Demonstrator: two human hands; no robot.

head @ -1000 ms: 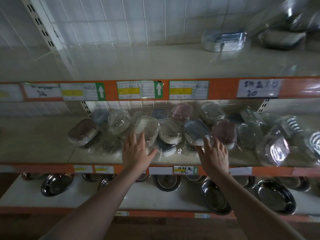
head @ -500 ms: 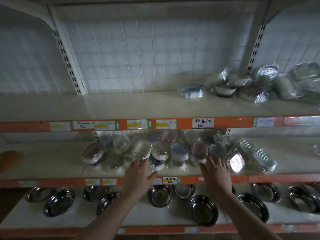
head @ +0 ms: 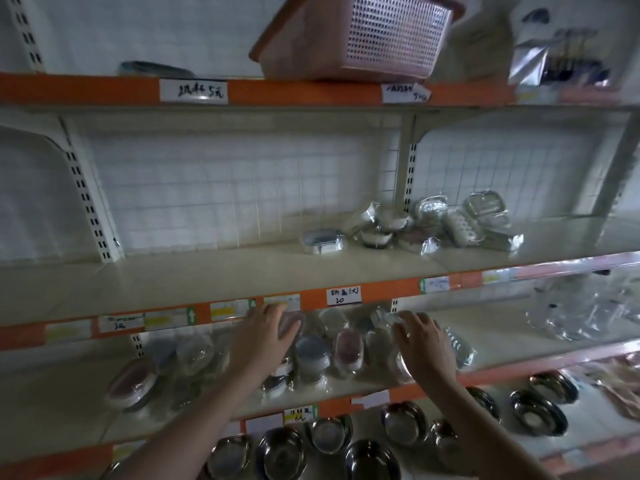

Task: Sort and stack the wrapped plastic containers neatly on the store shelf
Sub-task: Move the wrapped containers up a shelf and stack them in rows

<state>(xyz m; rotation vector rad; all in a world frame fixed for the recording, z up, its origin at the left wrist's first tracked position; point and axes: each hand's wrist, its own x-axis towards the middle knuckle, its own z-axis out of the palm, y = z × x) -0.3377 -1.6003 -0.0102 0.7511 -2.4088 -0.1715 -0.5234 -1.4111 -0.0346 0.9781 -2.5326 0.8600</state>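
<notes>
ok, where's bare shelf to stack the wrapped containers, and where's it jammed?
Free: the cream shelf board left of the lone blue-lidded wrapped box, out to the slotted upright. One level down, bare board left of the red-lidded oval container. Crowded: the wrapped pile between the left hand and right hand.

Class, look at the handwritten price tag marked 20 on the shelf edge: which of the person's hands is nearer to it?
Left. The left hand has its fingertips just below and left of the tag. The right hand sits farther off, lower and to its right, over the wrapped containers.
</notes>
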